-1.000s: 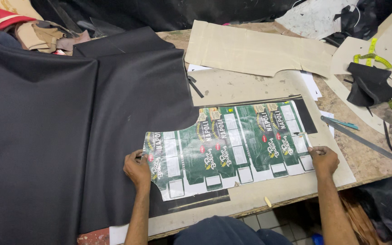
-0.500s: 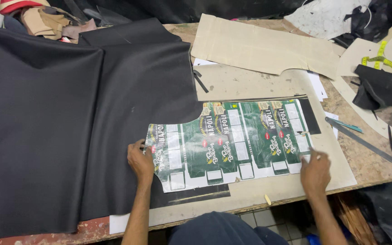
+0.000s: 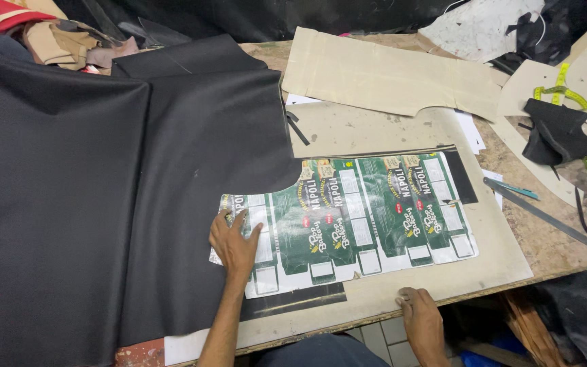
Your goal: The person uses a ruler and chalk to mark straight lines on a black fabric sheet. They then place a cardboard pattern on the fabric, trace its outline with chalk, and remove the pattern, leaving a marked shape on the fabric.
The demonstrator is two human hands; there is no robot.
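Observation:
A green and white printed cardboard pattern lies flat near the table's front edge, partly over black fabric. My left hand presses flat on the pattern's left end, fingers spread. My right hand rests at the table's front edge on a beige card sheet, fingers curled, below the pattern and apart from it. A strip of black fabric shows under the pattern's lower and right edges.
Another beige card pattern lies at the back. A metal ruler, a yellow measuring tape and a black fabric scrap sit at the right. Folded cloths are piled at the back left.
My right hand has left the pattern's right end and come back to the table's front edge. My left hand stays pressed on the left end.

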